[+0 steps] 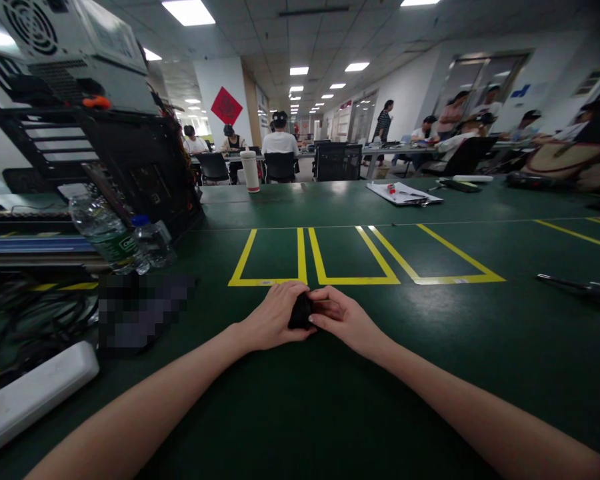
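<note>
A small black object (301, 312) is between my two hands, just in front of the yellow tape frames; its exact kind does not show. My left hand (276, 313) curls round it from the left, thumb below and fingers over the top. From the right, my right hand (343, 319) pinches at its side with thumb and fingertips. Both hands are low over the green table (300, 413). The fingers cover much of the object.
Yellow tape (353, 281) outlines several areas ahead. Plastic bottles (103, 230), opened computer hardware (150, 173) and a white power strip (40, 393) are on the left. A screwdriver (587, 288) lies right; a clipboard (403, 194) and white cup (250, 171) stand farther back. People sit beyond.
</note>
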### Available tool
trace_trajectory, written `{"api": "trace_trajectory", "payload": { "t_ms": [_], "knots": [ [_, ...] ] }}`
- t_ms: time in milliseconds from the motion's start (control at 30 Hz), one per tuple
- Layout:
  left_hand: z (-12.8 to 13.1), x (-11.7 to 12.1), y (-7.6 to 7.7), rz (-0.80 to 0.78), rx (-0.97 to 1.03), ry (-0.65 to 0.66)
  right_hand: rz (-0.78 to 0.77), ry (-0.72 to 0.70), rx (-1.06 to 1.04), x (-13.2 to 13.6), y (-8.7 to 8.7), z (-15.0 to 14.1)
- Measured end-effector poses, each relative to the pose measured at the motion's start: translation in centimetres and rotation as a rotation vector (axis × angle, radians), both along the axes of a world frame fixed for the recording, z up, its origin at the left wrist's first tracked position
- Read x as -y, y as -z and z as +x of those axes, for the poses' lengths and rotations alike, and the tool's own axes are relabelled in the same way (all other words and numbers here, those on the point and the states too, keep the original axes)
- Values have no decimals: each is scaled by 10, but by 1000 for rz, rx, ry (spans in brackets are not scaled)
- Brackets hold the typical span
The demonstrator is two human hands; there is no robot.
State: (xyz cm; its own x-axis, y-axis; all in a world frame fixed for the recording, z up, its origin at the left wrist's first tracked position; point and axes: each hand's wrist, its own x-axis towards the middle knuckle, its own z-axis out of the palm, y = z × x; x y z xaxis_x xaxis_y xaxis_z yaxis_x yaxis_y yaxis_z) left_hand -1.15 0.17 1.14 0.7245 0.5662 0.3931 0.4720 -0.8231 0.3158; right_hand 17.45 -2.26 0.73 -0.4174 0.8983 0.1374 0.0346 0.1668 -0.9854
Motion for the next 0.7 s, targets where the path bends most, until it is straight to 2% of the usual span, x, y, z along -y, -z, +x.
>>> {"api": "trace_trajectory", "payload": {
  "t_ms": [300,467,700],
  "knots": [
    [0,1,-1,-22,-2,3,-3,29,-36,-3,1,-4],
    [0,0,-1,-20,-18,7,-68,29,64,-6,-2,-2],
    [0,-1,2,-22,-9,-7,-10,-78,15,-6,4,-2]
  ]
}}
